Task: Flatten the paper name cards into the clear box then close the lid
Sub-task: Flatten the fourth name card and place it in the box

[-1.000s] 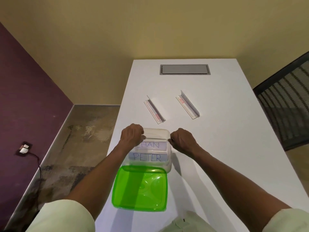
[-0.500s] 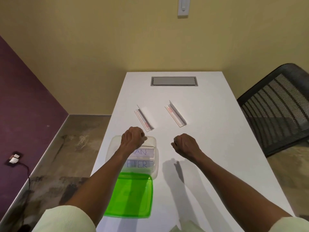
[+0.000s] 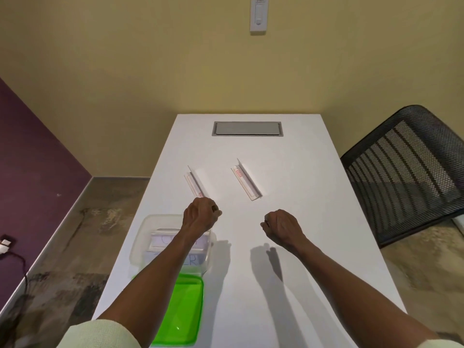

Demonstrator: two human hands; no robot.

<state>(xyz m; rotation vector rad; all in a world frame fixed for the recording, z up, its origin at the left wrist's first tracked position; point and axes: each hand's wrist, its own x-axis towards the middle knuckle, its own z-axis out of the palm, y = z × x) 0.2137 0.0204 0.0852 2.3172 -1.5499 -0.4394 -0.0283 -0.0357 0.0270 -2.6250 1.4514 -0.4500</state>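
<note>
White tabletop (image 3: 288,247), long and narrow, runs away toward a yellow wall. Clear box (image 3: 145,237) sits near the table's left edge, at about 8 o'clock from table centre, lid off. Two flattened cards (image 3: 198,243) lie inside it; the handwriting shows through the plastic but the left forearm crosses over most of it, so I cannot read the names. Green lid (image 3: 183,310) lies flat on the table directly at 6 o'clock of the box, its far edge just beside the box's near wall; whether they touch I cannot tell. Left hand (image 3: 199,214) hangs above the far right corner of the box, knuckles up, fingers curled into a loose fist with nothing visible in it. Right hand (image 3: 282,228) is out over bare table at 3 o'clock of the left hand, well apart from the box, also curled under with nothing in its grasp; it throws a shadow on the table below it. Two folded name cards remain on the table: the left card (image 3: 194,183) lies at 12 o'clock of the left hand, its near end just beyond the knuckles, and the right card (image 3: 247,180) lies at 11 o'clock of the right hand, apart from it. Both stand partly upright on their folds, angled the same way. Grey cable hatch (image 3: 247,128) is set into the far end of the table. Black mesh chair (image 3: 411,172) stands at 3 o'clock off the table's right edge. Light switch (image 3: 258,15) is on the wall at 12 o'clock.
</note>
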